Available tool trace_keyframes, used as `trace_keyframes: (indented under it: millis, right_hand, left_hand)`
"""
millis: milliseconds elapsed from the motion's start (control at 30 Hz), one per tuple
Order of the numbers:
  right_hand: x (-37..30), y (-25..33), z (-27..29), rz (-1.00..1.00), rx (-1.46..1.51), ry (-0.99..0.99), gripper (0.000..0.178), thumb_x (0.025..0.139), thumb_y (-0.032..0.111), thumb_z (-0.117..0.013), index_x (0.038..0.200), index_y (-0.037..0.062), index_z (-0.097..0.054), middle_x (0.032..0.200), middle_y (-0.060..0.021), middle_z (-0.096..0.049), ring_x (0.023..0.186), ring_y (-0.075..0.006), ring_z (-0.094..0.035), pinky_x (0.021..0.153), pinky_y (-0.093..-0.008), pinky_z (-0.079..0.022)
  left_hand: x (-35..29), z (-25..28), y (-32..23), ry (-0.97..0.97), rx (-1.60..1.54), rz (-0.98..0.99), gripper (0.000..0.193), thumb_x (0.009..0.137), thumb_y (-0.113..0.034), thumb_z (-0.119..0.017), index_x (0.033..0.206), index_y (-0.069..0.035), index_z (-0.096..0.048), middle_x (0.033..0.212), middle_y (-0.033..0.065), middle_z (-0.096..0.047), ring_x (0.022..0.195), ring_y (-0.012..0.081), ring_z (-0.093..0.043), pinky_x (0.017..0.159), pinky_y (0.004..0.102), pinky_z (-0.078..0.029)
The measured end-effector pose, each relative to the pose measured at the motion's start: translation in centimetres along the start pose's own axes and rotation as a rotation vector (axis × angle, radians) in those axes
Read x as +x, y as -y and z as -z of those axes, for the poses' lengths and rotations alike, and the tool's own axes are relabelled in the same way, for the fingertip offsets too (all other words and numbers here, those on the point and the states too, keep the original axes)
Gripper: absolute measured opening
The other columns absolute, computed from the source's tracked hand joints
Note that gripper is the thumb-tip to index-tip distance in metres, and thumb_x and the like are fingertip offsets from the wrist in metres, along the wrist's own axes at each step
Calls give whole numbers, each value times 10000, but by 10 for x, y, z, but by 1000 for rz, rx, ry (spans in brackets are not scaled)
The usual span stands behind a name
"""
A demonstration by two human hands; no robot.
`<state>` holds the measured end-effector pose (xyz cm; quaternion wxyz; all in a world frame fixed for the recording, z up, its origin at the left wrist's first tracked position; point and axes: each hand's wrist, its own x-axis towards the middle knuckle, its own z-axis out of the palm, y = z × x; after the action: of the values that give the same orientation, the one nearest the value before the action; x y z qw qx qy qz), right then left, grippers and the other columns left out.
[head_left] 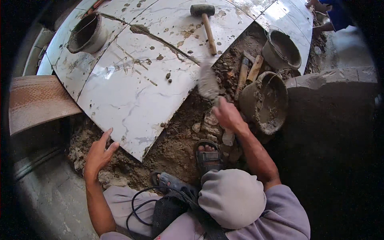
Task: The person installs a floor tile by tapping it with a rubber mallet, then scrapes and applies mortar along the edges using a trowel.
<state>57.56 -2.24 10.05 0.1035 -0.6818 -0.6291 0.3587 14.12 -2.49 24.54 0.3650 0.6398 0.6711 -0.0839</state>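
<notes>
- White tiles (132,104), spotted with mud, are seen across the upper part of the head view, with earth (172,136) exposed along their near edge.
- By the right hand (230,115), fingers closed round its handle, a trowel (209,83) is held over the tile edge and the earth; its blade is blurred.
- At the near left tile edge the left hand (98,156) is held with fingers spread; whether the tile is touched cannot be told.
- On the tiles, a mallet (206,24) and a bucket (96,43) are placed.
- To the right, two more muddy buckets (249,100) are set beside wooden handles (255,69).
- At the upper right, a co-worker's blue sleeve (339,16) is partly shown.
</notes>
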Motion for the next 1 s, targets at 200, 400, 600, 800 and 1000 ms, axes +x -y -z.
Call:
trace_keyframes:
  millis: [200,400,600,800,1000]
  right_hand:
    - [20,5,-15,1,-37,80,329,857,268,-547,964,-36,-485,782,-290,-594,780,-482,-589,682,-535,-447]
    - [9,-31,-3,-319,303,-141,392,877,300,-537,1086,-27,-485,926,-230,-592,861,-374,-596,743,-464,-456]
    - [-21,-43,-34,-404,380,-242,596,887,309,-541,1364,10,-346,1228,-254,-513,1088,-405,-535,878,-487,-433]
    - [-32,-62,-66,-211,217,-311,638,840,188,-578,1352,-53,-283,1222,-314,-469,1077,-476,-502,918,-493,-408]
    - [-35,-58,-62,-128,72,-243,697,846,212,-623,1370,-66,-259,1290,-326,-411,1210,-473,-411,998,-503,-356]
  left_hand:
    - [4,-5,10,-44,-19,-46,648,862,-454,-605,1367,-84,-441,1091,289,-610,1026,408,-604,834,431,-460]
    - [0,-4,4,-48,31,-22,637,865,-430,-609,1369,-80,-439,1122,283,-606,1071,420,-580,893,440,-447]
    - [2,2,-12,28,29,87,607,876,-410,-594,1362,-79,-447,1113,284,-607,1074,428,-572,906,448,-439]
    - [-1,4,-11,25,35,62,609,871,-396,-599,1361,-69,-443,1119,279,-606,1060,425,-576,904,451,-437]
    - [-1,-3,-6,-19,6,10,605,872,-382,-608,1356,-57,-444,1110,270,-614,1039,413,-593,887,452,-444]
